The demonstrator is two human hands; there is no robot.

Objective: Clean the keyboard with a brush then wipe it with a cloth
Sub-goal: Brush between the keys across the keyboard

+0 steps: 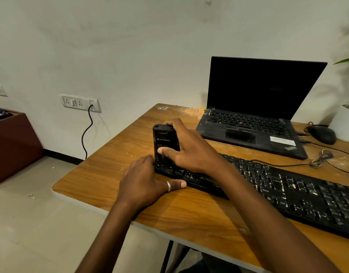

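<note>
**Crumbs could scatter and the keyboard could skid**

The right hand (191,148) grips the black brush (164,141) from above. The thumb is across its front face and the fingers wrap over the top, so the tool stands upright on the far-left keys of the keyboard (288,186). The left hand (144,180) clasps that same left corner, with the thumb pressed along the front edge and the fingers bent round the end.

The bristles are hidden under the tool's body, so I cannot tell how hard they bear on the keys. A heavy stroke could catch a keycap edge or drive grit deeper between the rows.

Pale crumbs (248,172) speckle the keys from the middle of the keyboard to its right end. A fast sweep could flick them off the back edge towards the open laptop (258,107) just behind, whose own keys lie exposed.

The left hand pins only one corner. A long stroke to the right could pivot the free end on the worktop (102,174), which has a smooth wood grain.

A loose coil of cable (325,156) lies behind the keyboard's right half, near the mouse (323,134). The forearm or the brush could snag it on a rightward pass.

No cloth is in view near the keyboard, so the wiping step will probably mean a reach out of frame.
</note>
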